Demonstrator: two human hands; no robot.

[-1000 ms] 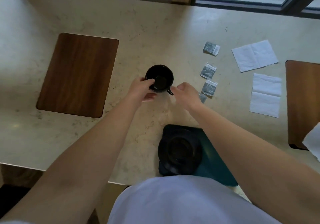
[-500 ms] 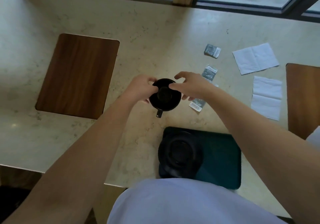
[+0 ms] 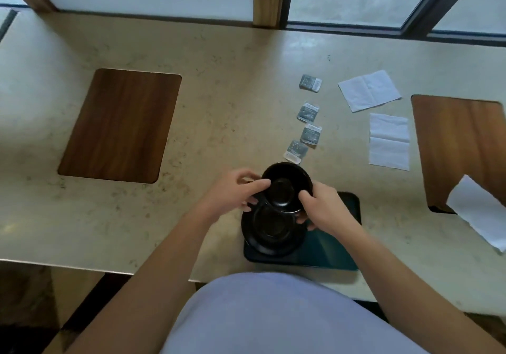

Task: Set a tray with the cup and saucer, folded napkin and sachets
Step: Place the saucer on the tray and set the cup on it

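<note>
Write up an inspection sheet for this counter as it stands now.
Surface: beige stone counter, two wood inlays.
Job's things: black cup held above the saucer on the dark tray; four sachets and two unfolded napkins on the counter.
Clutter: white paper at the right edge.
Hands: left hand and right hand both grip the cup.
Cables: nothing seen.
Surroundings: windows behind.

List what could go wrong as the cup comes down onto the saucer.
1. The cup, held by the left hand and right hand, looks off-centre over the saucer; it may land on the rim and tip.
2. The saucer overhangs the tray edge, so it could rock.
</note>
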